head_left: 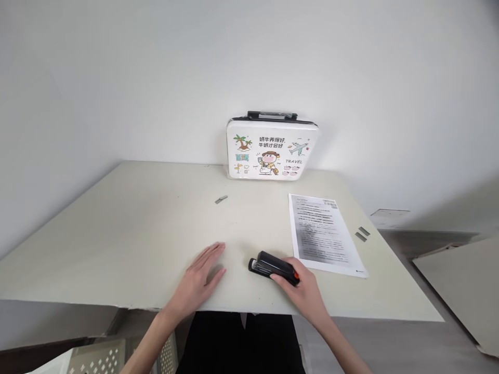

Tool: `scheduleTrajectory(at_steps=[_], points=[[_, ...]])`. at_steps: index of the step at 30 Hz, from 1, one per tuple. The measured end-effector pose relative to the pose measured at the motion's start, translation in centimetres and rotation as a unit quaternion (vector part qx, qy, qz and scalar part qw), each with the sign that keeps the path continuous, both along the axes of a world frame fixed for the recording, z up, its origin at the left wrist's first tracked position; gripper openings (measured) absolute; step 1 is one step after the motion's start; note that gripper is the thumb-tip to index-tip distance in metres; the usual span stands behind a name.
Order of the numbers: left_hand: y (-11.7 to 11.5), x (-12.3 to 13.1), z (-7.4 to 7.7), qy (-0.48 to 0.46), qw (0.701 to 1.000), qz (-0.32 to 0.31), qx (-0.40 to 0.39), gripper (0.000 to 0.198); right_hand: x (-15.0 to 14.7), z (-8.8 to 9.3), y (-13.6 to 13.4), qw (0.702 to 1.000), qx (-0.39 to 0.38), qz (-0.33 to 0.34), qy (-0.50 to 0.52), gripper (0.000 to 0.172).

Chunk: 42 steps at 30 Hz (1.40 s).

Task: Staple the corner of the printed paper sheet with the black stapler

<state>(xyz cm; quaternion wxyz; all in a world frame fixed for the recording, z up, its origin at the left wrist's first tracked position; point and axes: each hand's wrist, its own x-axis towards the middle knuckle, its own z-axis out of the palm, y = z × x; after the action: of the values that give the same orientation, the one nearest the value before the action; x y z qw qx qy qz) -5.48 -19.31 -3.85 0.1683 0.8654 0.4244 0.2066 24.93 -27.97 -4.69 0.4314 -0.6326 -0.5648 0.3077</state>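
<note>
My right hand [303,291] is closed around the rear end of a black stapler [273,264], which lies near the front of the table with its nose pointing left. A bit of orange shows at the stapler's back, beside my fingers. My left hand [201,279] rests flat on the tabletop to the left of the stapler, fingers stretched out and thumb apart, holding nothing. Just beyond my right hand lies a printed sheet of paper [325,234] with a dark grey patch of text.
A white case [273,150] with cartoon travel pictures and a black handle leans on the wall at the table's back. Staple strips [221,199] lie mid-table, and two more strips [362,234] sit near the right edge. The table [117,234] ends just in front of me.
</note>
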Motion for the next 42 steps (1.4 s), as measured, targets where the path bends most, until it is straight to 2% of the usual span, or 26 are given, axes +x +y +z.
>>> scheduleTrajectory(at_steps=[5,11,15,20,25,42], points=[[-1.1,-0.2,1.0,-0.092,0.989,0.077,-0.086,0.048,-3.4,-0.1,2.7,0.999,-0.001,0.046,-0.003,0.027],[-1.1,0.1,1.5,-0.142,0.971,0.114,-0.154,0.044,-4.3,-0.1,3.9,0.997,-0.001,0.068,-0.023,0.026],[-0.9,0.2,1.6,-0.151,0.967,0.125,-0.162,0.042,-3.8,0.2,3.2,0.996,-0.003,0.088,-0.003,0.031],[-0.9,0.4,1.8,-0.151,0.967,0.122,-0.165,0.04,-3.4,-0.2,2.3,0.998,-0.014,0.047,0.044,0.039],[-0.8,0.4,1.8,-0.159,0.964,0.128,-0.17,0.04,-3.6,-0.9,2.2,0.997,-0.021,0.034,0.069,0.039],[-0.3,-0.4,1.3,-0.223,0.945,0.158,-0.18,0.045,-3.3,-0.9,2.5,0.997,-0.011,0.065,0.051,0.04]])
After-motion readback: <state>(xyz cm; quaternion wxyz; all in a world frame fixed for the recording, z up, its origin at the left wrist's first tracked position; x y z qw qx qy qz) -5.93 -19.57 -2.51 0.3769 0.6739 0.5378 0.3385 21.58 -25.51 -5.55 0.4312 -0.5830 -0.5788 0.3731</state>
